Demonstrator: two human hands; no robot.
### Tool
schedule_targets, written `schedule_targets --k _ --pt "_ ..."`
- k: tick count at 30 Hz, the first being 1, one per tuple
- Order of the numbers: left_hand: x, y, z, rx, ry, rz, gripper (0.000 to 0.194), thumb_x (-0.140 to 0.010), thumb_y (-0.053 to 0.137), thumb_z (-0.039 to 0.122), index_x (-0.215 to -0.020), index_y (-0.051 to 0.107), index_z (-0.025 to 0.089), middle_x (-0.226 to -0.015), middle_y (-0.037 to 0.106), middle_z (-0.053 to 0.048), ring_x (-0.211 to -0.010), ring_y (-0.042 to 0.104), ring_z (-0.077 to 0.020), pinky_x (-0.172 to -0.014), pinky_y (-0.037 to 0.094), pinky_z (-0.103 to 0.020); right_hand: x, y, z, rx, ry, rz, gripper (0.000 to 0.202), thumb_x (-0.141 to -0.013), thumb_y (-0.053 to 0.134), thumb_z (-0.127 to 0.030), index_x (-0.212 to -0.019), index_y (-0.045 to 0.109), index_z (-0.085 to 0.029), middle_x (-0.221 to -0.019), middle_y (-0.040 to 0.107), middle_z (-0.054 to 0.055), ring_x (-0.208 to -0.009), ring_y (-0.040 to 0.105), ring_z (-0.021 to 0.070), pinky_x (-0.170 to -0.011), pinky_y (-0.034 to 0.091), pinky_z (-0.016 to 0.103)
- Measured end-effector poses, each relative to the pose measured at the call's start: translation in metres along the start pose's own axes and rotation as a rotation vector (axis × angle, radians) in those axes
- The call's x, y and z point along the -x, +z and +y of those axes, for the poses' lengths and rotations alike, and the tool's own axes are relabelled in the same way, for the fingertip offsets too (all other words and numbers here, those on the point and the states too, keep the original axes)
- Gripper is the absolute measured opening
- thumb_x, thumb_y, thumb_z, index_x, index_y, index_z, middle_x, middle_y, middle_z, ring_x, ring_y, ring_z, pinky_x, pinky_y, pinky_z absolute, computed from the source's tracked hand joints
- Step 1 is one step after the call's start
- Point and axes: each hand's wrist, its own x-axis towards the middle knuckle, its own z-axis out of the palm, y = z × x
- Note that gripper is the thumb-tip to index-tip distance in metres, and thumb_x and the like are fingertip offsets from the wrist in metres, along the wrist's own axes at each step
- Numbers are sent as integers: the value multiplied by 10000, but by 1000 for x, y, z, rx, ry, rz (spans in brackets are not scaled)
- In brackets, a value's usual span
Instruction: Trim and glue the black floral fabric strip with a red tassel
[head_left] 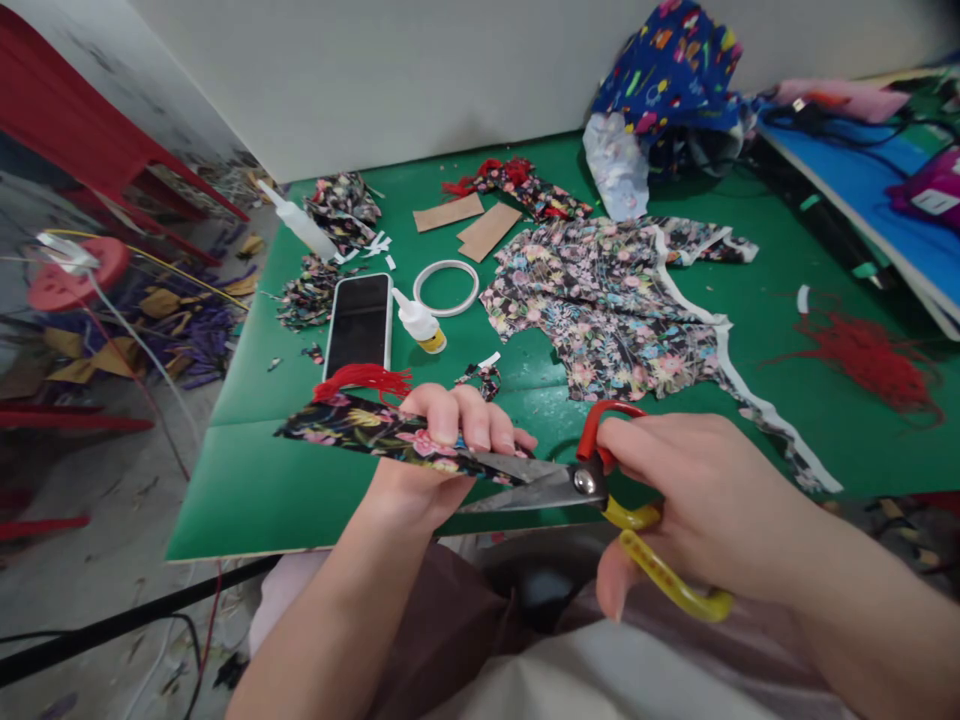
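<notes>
Clock read from the middle of the view, 12 at the far side. We have the left hand (424, 492) near 7 o'clock, grasping a folded floral strip (367, 430): fingers curled over its upper edge, palm underneath, firm-looking hold near the right end. Thumb not clear to us. The strip sits about 8 o'clock, raised above the green table (255, 480), its free end pointing to 9, with a red tassel (364, 378) along the top there. We have the right hand (697, 470) near 4 o'clock, gripping scissors (585, 482) by red-and-yellow handles, fingers wrapped on the upper loop, thumb at the lower one, loops spread. Blades stand parted in a narrow V aimed at 9; the upper one overlaps the strip's right end close to the left fingertips, the lower one runs below it. Whether they bite the cloth, we can't tell. Off the left hand: phone (360, 325) toward 10 to 11, small white bottle (417, 320) at 11, white ring (475, 285) at 12, brown card pieces (491, 230) farther out at 12. Off the right hand: large floral cloth (615, 310) with white edging at 11, tangled red threads (874, 360) at 2. Both lie on the table.
</notes>
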Motion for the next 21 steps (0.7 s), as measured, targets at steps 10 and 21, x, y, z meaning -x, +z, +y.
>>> schedule_targets --k 10,21 --pt "1 1 1 17 -1 -13 167 -689 764 201 -593 629 223 -635 673 76 -642 654 -95 -719 597 -287 0 1 0 11 16 -21 537 -621 650 -678 -673 375 -219 -530 373 -83 -489 342 95 -499 228 241" --pt "0 -3 0 32 30 -77 138 -762 701 197 -640 639 209 -687 696 69 -682 664 -91 -752 594 -297 -2 2 -1 7 -19 28 584 -641 553 -756 -646 324 -219 -501 313 -101 -449 304 70 -469 206 229"
